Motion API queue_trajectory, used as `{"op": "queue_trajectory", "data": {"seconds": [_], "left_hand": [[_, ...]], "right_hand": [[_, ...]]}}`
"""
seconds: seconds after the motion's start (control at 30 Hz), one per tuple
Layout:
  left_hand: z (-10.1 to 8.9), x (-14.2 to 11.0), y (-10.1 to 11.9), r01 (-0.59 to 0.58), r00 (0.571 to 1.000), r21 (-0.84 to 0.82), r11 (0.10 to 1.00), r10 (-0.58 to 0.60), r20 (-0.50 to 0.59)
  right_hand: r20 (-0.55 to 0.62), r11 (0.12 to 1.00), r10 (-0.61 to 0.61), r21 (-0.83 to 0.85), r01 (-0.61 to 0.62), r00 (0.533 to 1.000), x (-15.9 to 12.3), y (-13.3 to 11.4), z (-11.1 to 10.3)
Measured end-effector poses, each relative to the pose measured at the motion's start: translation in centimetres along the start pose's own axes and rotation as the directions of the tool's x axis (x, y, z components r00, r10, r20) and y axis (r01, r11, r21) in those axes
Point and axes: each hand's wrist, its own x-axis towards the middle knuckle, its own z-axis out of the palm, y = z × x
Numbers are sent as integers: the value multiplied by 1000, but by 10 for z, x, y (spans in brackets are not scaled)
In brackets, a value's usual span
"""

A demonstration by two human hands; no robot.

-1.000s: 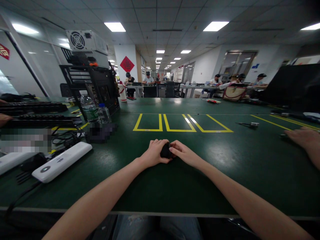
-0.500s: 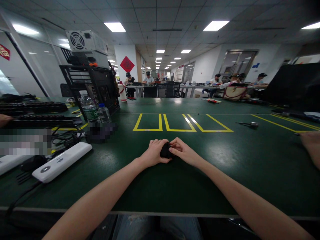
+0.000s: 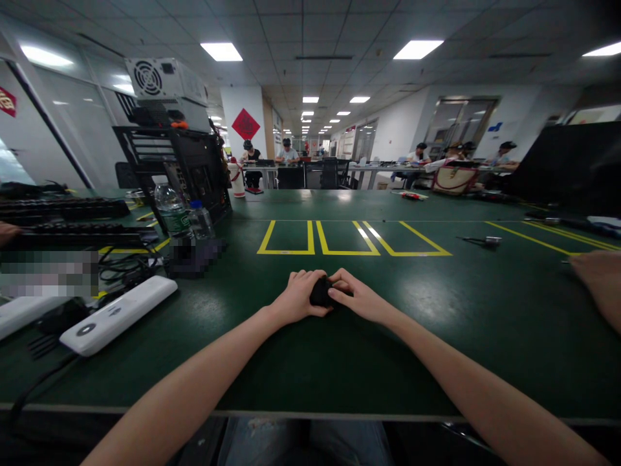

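Note:
A small dark, rounded object (image 3: 320,292) is between my two hands, just above the middle of the near table area. My left hand (image 3: 297,299) wraps around its left side, fingers over the top and thumb below. From the right, my right hand (image 3: 358,298) has curled fingers and thumb pinched against the object's edge. What kind of object it is I cannot make out, since the fingers cover much of it. Both forearms reach in from the near edge of the green table (image 3: 330,369).
Yellow tape outlines (image 3: 347,253) lie beyond my hands. To the left are a white power strip (image 3: 121,316), cables, a water bottle (image 3: 172,210) and an open computer case (image 3: 194,168). At right, another person's hand (image 3: 599,281) rests near a small metal-headed part (image 3: 491,241).
My hands keep their grip on the dark object and have barely moved. The other person's hand at the right edge shifted right, then slightly back left.

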Motion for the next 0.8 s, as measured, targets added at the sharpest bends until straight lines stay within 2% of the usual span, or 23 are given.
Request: {"op": "queue_trajectory", "data": {"seconds": [0.27,0.37,0.53,0.8], "left_hand": [[2,0,-2,-18,1000,-3,1000,18,-21],[2,-1,-3,-17,1000,1,1000,17,-17],[3,0,-4,-14,1000,1,1000,14,-18],[6,2,-4,-6,999,28,1000,7,-38]], "right_hand": [[2,1000,19,23,-19,1000,1,1,1],[26,1000,-17,26,16,1000,-1,-2,0],[59,991,-34,129,26,998,-2,-5,1],[-16,986,-32,161,34,999,2,4,2]]}}
